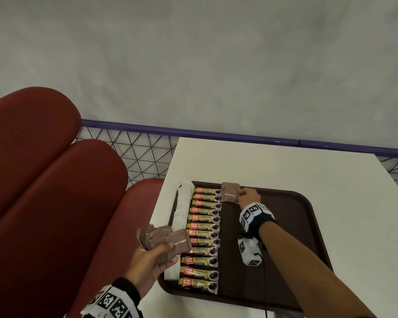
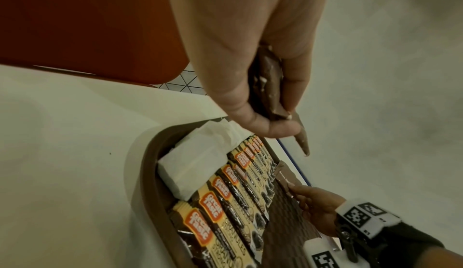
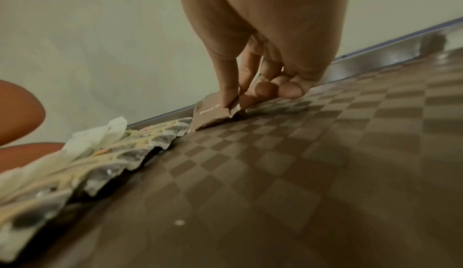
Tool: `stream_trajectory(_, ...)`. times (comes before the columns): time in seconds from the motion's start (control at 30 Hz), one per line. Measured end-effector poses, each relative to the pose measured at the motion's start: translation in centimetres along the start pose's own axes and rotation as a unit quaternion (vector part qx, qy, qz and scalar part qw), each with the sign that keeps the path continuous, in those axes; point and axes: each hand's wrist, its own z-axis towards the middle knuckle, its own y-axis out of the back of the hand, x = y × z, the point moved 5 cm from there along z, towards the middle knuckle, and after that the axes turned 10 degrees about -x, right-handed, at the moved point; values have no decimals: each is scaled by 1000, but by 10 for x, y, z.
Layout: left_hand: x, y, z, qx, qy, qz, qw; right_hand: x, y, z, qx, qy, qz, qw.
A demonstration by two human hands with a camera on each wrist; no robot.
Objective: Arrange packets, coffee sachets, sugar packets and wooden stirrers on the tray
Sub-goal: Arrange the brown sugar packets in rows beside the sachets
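Head view: my right hand (image 1: pixel 247 196) pinches 1 brown sugar packet (image 1: pixel 230 192) at the tray's (image 1: pixel 308 216) far edge; my left hand (image 1: pixel 151 260) grips perhaps 5 more packets (image 1: pixel 163 237).

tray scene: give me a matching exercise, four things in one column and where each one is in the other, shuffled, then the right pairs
Things:
1. white packets
2. coffee sachets
3. single brown sugar packet
4. bunch of brown sugar packets

Places:
A. gripped in the left hand
B. column along the left edge of the tray
C. far end of the tray, pinched by the right hand
D. column just right of the white packets

Pairs: 1-B, 2-D, 3-C, 4-A
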Motion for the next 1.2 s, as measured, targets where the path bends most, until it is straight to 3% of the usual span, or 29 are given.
stream_trajectory(0.3, -2, -4, 0, 3, 1, -3, 1000, -1, -3, -2, -53, 13, 35, 998)
stream_trajectory(0.53, 1, -14, -2, 10, 9, -14, 1000, 5, 12, -28, -54, 95, 48, 993)
stream_trajectory(0.63, 3, -21, -6, 12, 8, -12, 1000, 7, 12, -52, 4, 144, 85, 986)
stream_trajectory(0.8, 8, -30, -14, 11, 7, -12, 1000, 6, 20, -117, 146, 154, 172, 962)
stream_trajectory(0.93, 10, -38, -21, 16, 3, -6, 1000, 4, 21, -152, 249, 171, 170, 938)
stream_trajectory(1.1, 13, -48, -28, 27, 2, -3, 1000, 7, 13, -172, 321, 179, 202, 908)
stream_trajectory(1.2, 13, -51, -28, 30, 3, -15, 999, 8, 11, -170, 308, 177, 221, 908)
